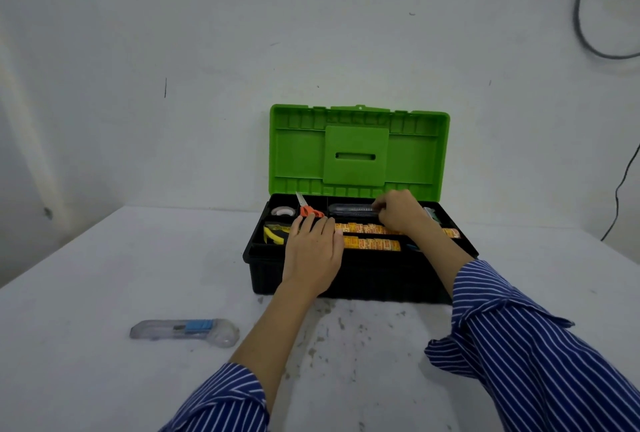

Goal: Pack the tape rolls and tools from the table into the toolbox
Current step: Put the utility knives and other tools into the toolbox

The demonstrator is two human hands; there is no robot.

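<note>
A black toolbox stands open on the table, its green lid upright at the back. In its tray lie a clear tape roll, orange-handled scissors, a yellow-black tape roll, rows of orange-yellow packets and a clear slim case. My left hand lies flat on the tray's front left, fingers by the scissor handles. My right hand is curled at the right end of the clear case, fingers closed on it. A clear utility knife with a blue slider lies on the table, left of my left arm.
The white table is stained in front of the toolbox. A white wall stands just behind the lid. Dark cables hang at the upper right. A grey-green tool lies in the tray's right compartment.
</note>
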